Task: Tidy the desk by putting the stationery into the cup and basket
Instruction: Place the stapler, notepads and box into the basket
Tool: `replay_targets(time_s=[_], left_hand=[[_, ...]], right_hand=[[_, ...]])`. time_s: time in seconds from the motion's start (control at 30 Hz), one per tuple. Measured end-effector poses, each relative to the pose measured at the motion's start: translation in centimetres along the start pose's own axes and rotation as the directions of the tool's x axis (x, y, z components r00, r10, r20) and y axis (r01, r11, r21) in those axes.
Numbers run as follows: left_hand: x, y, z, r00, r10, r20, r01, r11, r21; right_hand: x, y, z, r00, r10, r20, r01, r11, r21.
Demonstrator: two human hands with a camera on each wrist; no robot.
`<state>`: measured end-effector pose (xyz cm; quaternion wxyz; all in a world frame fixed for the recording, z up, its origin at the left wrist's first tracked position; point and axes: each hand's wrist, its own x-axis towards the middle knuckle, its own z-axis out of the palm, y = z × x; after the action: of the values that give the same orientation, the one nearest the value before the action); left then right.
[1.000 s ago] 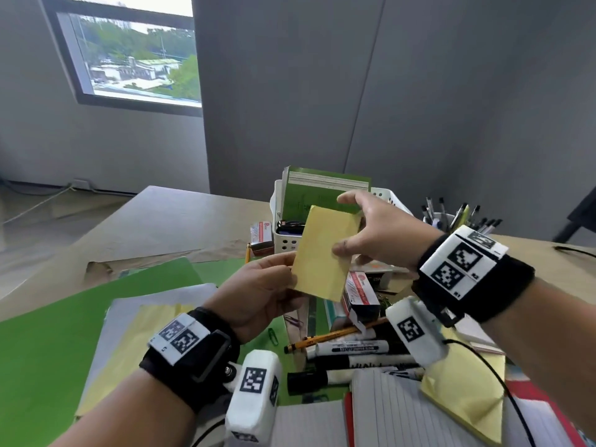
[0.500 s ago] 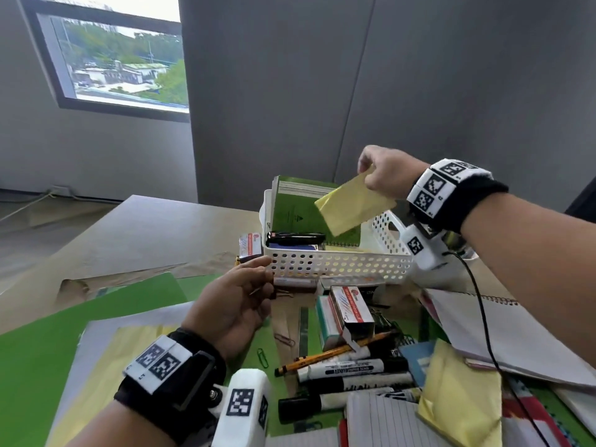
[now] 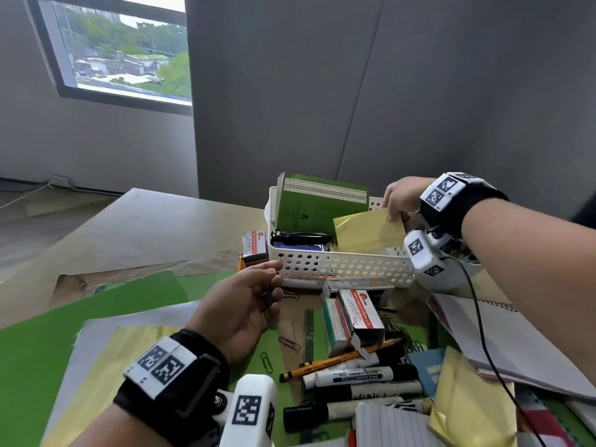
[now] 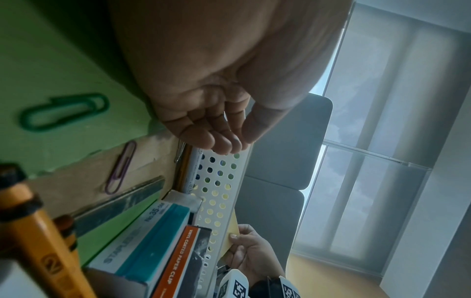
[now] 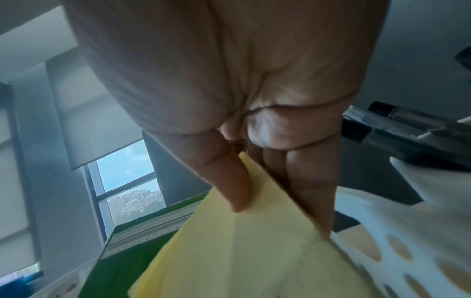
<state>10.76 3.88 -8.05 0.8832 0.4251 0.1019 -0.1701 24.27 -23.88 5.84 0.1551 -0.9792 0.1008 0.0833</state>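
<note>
A white perforated plastic basket looked smooth and slightly glossy; the yellow paper in it was matt; the markers had shiny plastic barrels; the desk showed dull brown, wood-like board.

Basket was white plastic with round holes all over, yellow paper pad plain pale yellow. Notebook behind it was dark green, and the wristbands had black-and-white square codes.

Your head view looks down across the worktop; both wrist views sit close, sharing the white basket.
</note>
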Motion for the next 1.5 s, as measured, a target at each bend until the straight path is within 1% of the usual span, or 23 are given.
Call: replay_targets(time_s=[0.07,0.13,0.23,0.3,0.4,0.43,0.5,0.57,0.63,0.7,0.77,0.83,0.9,0.93,1.03,1.1,1.13,1.23,1.3,1.33,1.4,1.47,1.5], left_hand=[[0.1,0.0,-0.1,1.0,-0.004,0.007,0.004,1.0,-0.003],[0.2,0.0,-0.1,1.0,-0.009,0.013,0.009,1.0,0.001],[0.1,0.0,-0.1,1.0,-0.007,0.015,0.007,1.0,0.006],[0.1,0.0,-0.1,1.0,-0.006,0.011,0.006,1.0,0.01],[0.1,0.0,0.0,1.0,-0.01,0.013,0.01,1.0,0.01],[0.2,0.0,-0.1,1.0,-0.011,0.016,0.011,1.0,0.007],[0.1,0.0,-0.1,1.0,-0.012,0.023,0.012,1.0,0.002],[0.1,-0.1,-0.2,0.999,-0.014,0.032,0.014,1.0,0.001],[0.1,0.0,-0.2,0.999,-0.012,0.039,0.012,1.0,0.011],[0.1,0.0,0.0,0.999,-0.021,0.037,0.021,1.0,0.017],[0.1,-0.1,-0.1,0.999,-0.031,0.036,0.03,0.999,0.024],[0.2,-0.2,-0.1,0.999,-0.036,0.037,0.035,0.999,0.031],[0.3,-0.1,-0.3,0.999,-0.034,0.039,0.032,0.999,0.037],[0.3,-0.1,-0.3,0.999,-0.033,0.037,0.032,0.999,0.042],[0.4,0.0,-0.4,0.999,-0.035,0.032,0.033,0.998,0.051],[0.4,0.0,-0.5,0.999,-0.034,0.027,0.032,0.998,0.056],[0.4,0.0,-0.5,0.999,-0.033,0.023,0.031,0.998,0.056],[0.3,0.0,-0.3,1.0,-0.023,0.014,0.022,0.998,0.055],[0.1,0.0,-0.2,0.999,-0.016,0.031,0.014,0.997,0.071],[-0.2,0.1,-0.2,0.998,-0.009,0.067,0.004,0.997,0.073],[-1.1,0.4,-0.1,0.967,-0.012,0.254,0.002,0.999,0.038],[-2.1,0.6,0.3,0.882,-0.026,0.47,0.002,0.999,0.052],[-2.5,0.4,0.6,0.847,-0.021,0.531,-0.039,0.994,0.102]], right_hand=[[0.0,0.0,0.4,0.997,-0.006,0.074,0.01,0.998,-0.059],[0.4,0.4,1.1,0.987,0.018,0.159,-0.014,1.0,-0.026],[1.1,1.3,1.9,0.986,0.036,0.166,-0.042,0.999,0.032],[1.2,1.7,2.0,0.989,0.023,0.144,-0.023,1.0,0.0],[0.4,1.1,2.2,0.977,-0.04,0.21,0.093,0.965,-0.246],[0.0,0.6,2.3,0.968,-0.066,0.242,0.15,0.925,-0.349],[-1.0,-0.7,2.3,0.968,-0.134,0.213,0.225,0.837,-0.499],[-2.5,-1.8,1.8,0.96,-0.225,0.168,0.28,0.816,-0.505],[-5.1,-2.7,1.3,0.931,-0.337,0.138,0.361,0.805,-0.471],[-8.8,-2.7,1.3,0.9,-0.369,0.234,0.436,0.762,-0.478],[-12.4,-1.9,2.2,0.867,-0.277,0.415,0.477,0.703,-0.527],[-14.9,-0.5,3.7,0.824,-0.146,0.547,0.505,0.625,-0.594],[-15.9,0.9,5.2,0.776,-0.071,0.626,0.552,0.557,-0.621],[-16.1,1.7,5.8,0.754,-0.042,0.656,0.566,0.548,-0.616],[-16.5,3.8,6.8,0.713,-0.065,0.698,0.616,0.531,-0.581],[-16.6,5.1,7.0,0.711,-0.117,0.694,0.633,0.537,-0.558],[-16.6,5.6,6.8,0.716,-0.139,0.684,0.623,0.568,-0.538],[-16.2,6.7,5.5,0.747,-0.219,0.627,0.554,0.727,-0.406],[-15.9,6.9,4.1,0.758,-0.311,0.574,0.519,0.821,-0.24],[-15.8,6.7,3.5,0.765,-0.376,0.522,0.507,0.852,-0.13],[-15.9,5.6,2.9,0.79,-0.496,0.359,0.496,0.863,0.101],[-16.4,3.8,3.1,0.82,-0.538,0.196,0.498,0.838,0.222],[-16.7,2.9,3.5,0.829,-0.546,0.118,0.507,0.825,0.25]])
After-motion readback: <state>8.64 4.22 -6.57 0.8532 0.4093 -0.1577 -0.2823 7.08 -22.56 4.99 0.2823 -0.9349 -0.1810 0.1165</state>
